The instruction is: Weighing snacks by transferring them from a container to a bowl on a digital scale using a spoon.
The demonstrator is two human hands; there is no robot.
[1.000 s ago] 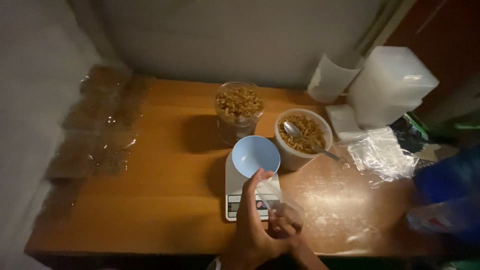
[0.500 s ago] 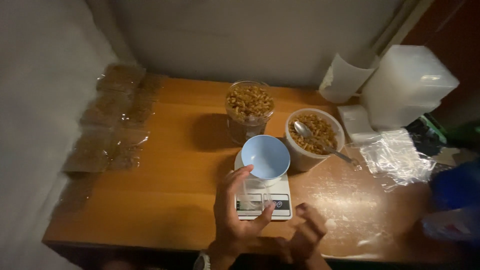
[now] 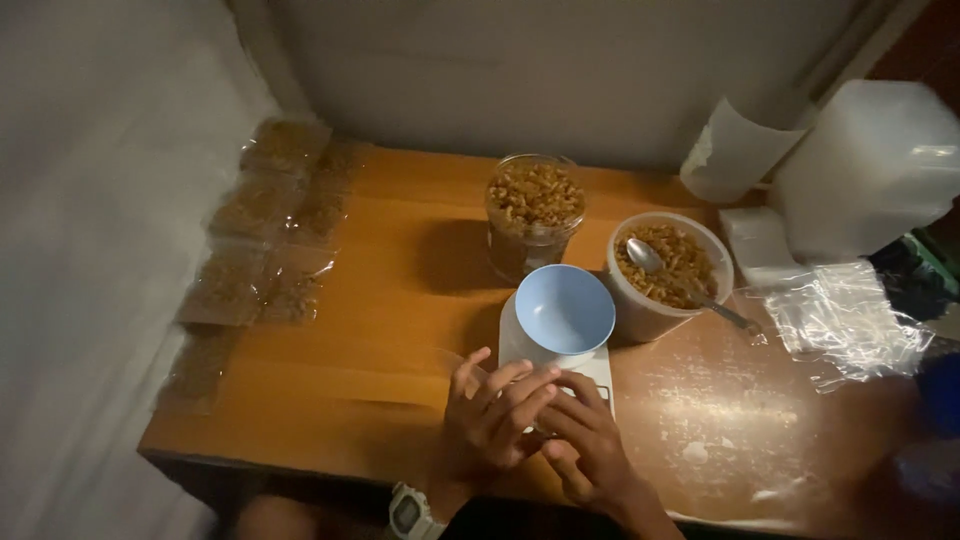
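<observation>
Both hands meet at the near edge of the wooden surface (image 3: 330, 370), directly over the front end of a white kitchen scale (image 3: 556, 362). The left hand (image 3: 492, 415) lies partly curled with fingers spread. The right hand (image 3: 585, 440) is cupped beside it, touching it. Whether either pinches something small I cannot tell.

The scale's long axis runs 6 to 12 o'clock from the hands. An empty blue bowl (image 3: 563, 308) sits on its far end, just at 12 o'clock. A glass jar (image 3: 533, 213) of brown pieces stands further at 12. A white tub (image 3: 668, 275) with a spoon (image 3: 685, 285) lies at 1 o'clock. Clear packets (image 3: 262, 240) line the 10 o'clock edge. Open surface lies at 9 and 3 o'clock.
</observation>
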